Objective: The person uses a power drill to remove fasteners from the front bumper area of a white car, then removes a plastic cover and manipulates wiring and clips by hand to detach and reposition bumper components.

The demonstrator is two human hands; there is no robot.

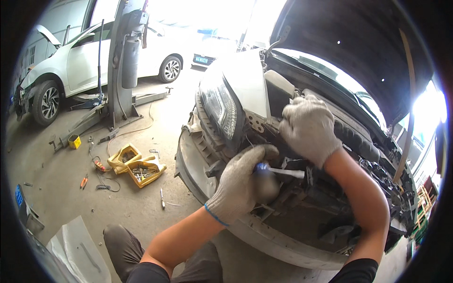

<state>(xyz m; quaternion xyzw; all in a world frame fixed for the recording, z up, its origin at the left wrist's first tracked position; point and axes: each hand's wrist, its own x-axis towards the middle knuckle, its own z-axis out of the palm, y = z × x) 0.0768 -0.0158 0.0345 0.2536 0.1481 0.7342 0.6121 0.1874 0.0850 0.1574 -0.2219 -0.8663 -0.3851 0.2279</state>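
My left hand (236,181), in a pale knit glove with a blue cuff edge, is closed round a tool with a blue part and a silver shaft (289,173). A rounded grey shape below it is blurred, and the tool's exact kind does not show. My right hand (309,125), gloved too, is curled closed over the front of the engine bay, beside a metal bracket with holes (255,123). Whatever its fingers grip is hidden. Left of both hands sits the car's headlight (219,106), above the front bumper (188,162).
The raised hood (349,42) hangs over the engine bay, with a prop stick (406,104) at the right. On the floor at left lie yellow tool trays (146,172), orange-handled pliers (84,182) and a screwdriver (162,198). A lift post (121,70) stands before a white car (85,59).
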